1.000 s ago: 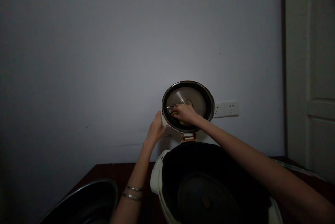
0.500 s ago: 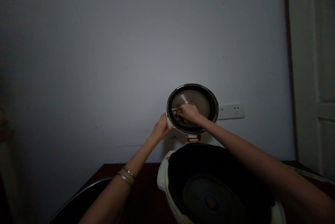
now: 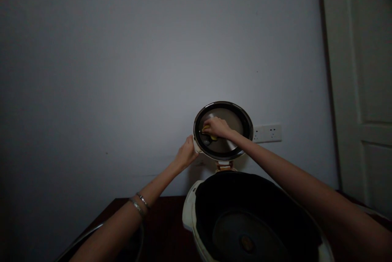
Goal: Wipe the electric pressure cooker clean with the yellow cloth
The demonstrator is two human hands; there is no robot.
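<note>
Right hand (image 3: 218,127) clenched a yellow sponge (image 3: 206,127) against the lid (image 3: 228,116), upright at 12 o'clock of the cooker (image 3: 189,209); left hand (image 3: 185,153) grasped its rim. Wall socket (image 3: 267,133) stood at the lid's 3 o'clock; bowl (image 3: 134,239) sat on the desk (image 3: 165,223) at 7 o'clock.

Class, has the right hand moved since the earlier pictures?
Yes. Against the wall socket, the right hand has moved up and slightly further left in the view, across the inside of the open lid.

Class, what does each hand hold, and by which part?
The left hand holds the open rice cooker lid by its left edge; the right hand holds a yellow sponge by its middle against the lid's inner face.
</note>
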